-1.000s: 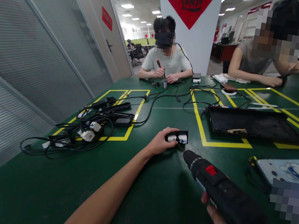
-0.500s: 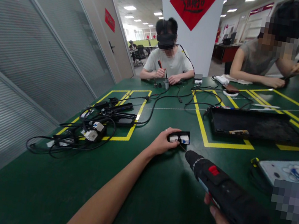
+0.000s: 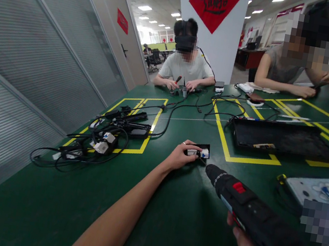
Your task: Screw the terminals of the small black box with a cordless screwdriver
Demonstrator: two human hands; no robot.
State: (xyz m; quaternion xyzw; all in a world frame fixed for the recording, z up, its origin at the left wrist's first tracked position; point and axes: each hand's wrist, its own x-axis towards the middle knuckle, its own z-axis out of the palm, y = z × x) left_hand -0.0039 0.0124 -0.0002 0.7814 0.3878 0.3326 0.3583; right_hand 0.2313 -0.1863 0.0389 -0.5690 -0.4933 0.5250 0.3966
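My left hand (image 3: 179, 157) reaches out over the green table (image 3: 42, 203) and pinches a small black adapter block with white labels (image 3: 200, 151), fingers closed on its left end. My right hand (image 3: 240, 242) grips a black electric screwdriver (image 3: 250, 214) with a red switch on top. The tool's tip points at the adapter block from the lower right and ends just short of it.
A pile of black power adapters and cables (image 3: 104, 140) lies left inside a yellow-taped box. A long black tray (image 3: 282, 139) sits to the right, a patterned case (image 3: 315, 190) nearer. One person (image 3: 187, 65) works across the table; others sit at the far right.
My left hand has tipped the adapter block, so its labelled face now looks narrower. The screwdriver has stayed close to the block. The person opposite has lowered a tool.
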